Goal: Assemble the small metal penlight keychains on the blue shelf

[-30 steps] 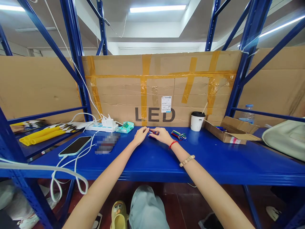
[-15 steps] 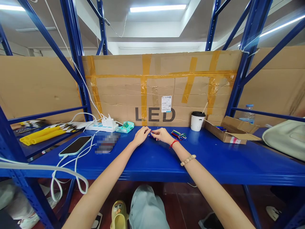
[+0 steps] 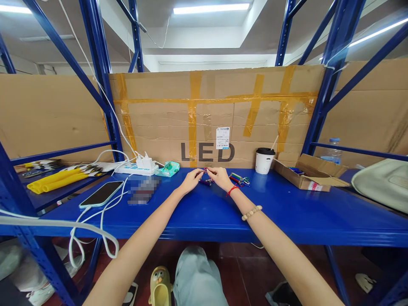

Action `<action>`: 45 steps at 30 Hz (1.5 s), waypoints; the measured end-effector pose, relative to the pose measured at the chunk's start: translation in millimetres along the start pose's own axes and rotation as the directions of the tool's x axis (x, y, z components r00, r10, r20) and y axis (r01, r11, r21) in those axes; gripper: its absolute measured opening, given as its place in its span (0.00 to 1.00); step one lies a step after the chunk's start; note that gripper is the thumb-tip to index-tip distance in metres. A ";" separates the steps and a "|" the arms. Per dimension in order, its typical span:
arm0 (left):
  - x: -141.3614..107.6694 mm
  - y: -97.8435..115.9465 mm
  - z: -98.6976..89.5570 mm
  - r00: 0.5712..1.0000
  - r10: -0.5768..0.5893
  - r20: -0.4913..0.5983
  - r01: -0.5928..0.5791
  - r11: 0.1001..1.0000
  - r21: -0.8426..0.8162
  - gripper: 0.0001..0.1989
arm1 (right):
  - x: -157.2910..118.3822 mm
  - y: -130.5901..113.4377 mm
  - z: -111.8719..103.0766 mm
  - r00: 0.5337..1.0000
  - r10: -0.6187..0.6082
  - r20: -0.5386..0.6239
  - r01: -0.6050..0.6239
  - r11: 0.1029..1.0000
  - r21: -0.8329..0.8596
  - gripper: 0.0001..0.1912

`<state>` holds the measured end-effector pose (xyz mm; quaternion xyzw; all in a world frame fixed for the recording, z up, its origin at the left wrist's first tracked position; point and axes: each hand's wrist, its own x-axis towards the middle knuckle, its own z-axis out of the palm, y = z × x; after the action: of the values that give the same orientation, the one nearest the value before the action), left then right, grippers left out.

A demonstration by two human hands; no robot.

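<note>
My left hand (image 3: 190, 180) and my right hand (image 3: 220, 178) meet over the middle of the blue shelf, fingertips pinched close together. Between them is a small purple tube-shaped piece (image 3: 205, 182) with a reddish part and a shiny bit at its upper end; its exact kind is too small to make out. Both hands grip the upper end, while the tube hangs just below the fingers. Right of my right hand lies a small heap of red, green and blue tube-shaped pieces with metal clips (image 3: 239, 180).
A white paper cup (image 3: 263, 162) and an open cardboard box (image 3: 295, 180) stand at the right. At the left lie a phone (image 3: 101, 194), a power strip (image 3: 134, 169), white cables and a green packet (image 3: 168, 169). A cardboard panel (image 3: 159, 123) closes the back.
Both hands have shifted slightly, with the fingertips now closer together and raised. The purple tube, mostly covered before, now shows below the fingers.
</note>
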<state>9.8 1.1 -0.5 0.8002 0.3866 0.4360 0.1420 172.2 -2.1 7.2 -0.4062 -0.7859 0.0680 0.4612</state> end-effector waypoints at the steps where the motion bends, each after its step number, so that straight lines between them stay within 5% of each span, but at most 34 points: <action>1: -0.2 0.0 0.4 1.000 0.006 0.013 -0.006 1.000 -0.006 0.12 | 0.0 1.0 0.5 1.000 0.001 -0.007 -0.001 1.000 0.014 0.18; 17: -6.6 2.2 2.6 0.980 0.010 0.198 -0.021 0.998 0.052 0.14 | 2.0 1.9 5.5 0.978 0.209 0.001 -0.201 0.936 0.290 0.18; 25: -8.3 9.0 -5.3 0.991 -0.129 0.045 0.108 0.942 0.318 0.12 | 0.4 31.7 0.9 0.941 0.339 -0.006 -0.333 0.921 -0.204 0.18; 34: -12.2 20.9 -10.3 0.983 -0.152 0.103 0.086 0.879 0.469 0.10 | -0.8 32.5 4.7 0.911 0.412 0.018 -0.390 0.875 -0.288 0.07; 40: -11.4 20.3 -11.0 0.984 -0.147 0.097 0.080 0.865 0.495 0.11 | -1.3 14.1 0.7 0.930 0.367 0.016 -0.367 0.930 0.009 0.17; 45: -12.0 20.5 -10.8 0.988 -0.134 0.082 0.076 0.863 0.500 0.12 | -1.5 2.0 5.5 0.928 0.346 0.135 -0.372 0.862 0.345 0.15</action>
<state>7.4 -22.5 10.3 0.8111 0.5196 0.2678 -0.0225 169.4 -0.4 2.1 -0.4501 -0.6854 0.3109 0.4806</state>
